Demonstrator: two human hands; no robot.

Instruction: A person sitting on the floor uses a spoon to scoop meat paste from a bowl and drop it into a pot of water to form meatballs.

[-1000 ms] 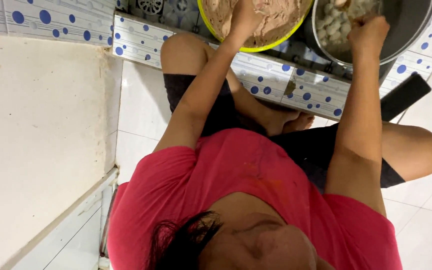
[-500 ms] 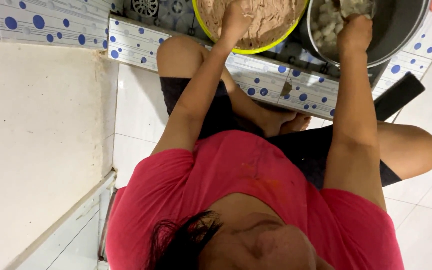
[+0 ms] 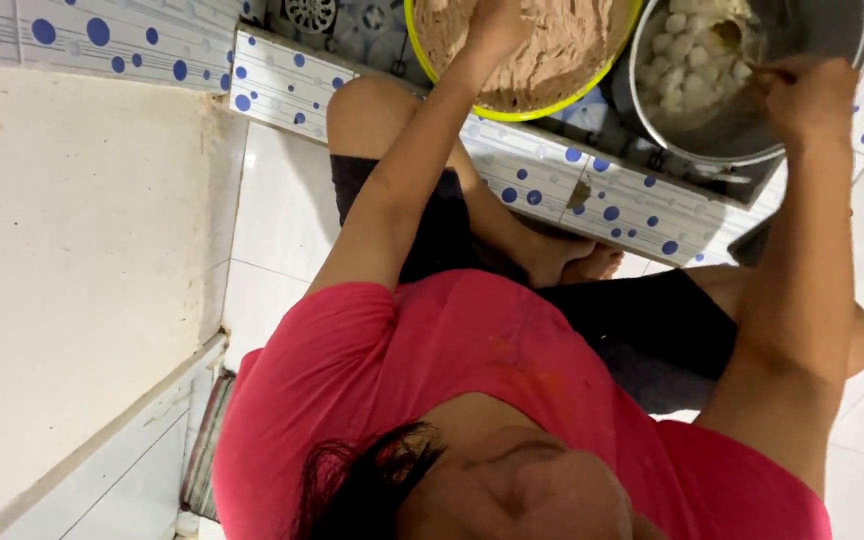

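Up at the top centre of the frame, the left hand (image 3: 497,22) presses down into the brown minced mixture (image 3: 552,50) filling the yellow-rimmed bowl (image 3: 537,108); its fingers are sunk in the mass or cut by the frame edge, so whether it is open or clenched cannot be told. At the upper right, the right hand (image 3: 810,95) is curled closed over the rim of the metal pot (image 3: 712,150), apparently pinching a small bit of the mixture, though the view is too blurred to be sure. Inside the pot lie pale round balls (image 3: 687,60). Both vessels sit beyond a low tiled ledge with blue dots (image 3: 592,205). Below it, the person's red shirt (image 3: 452,370) fills the lower frame.
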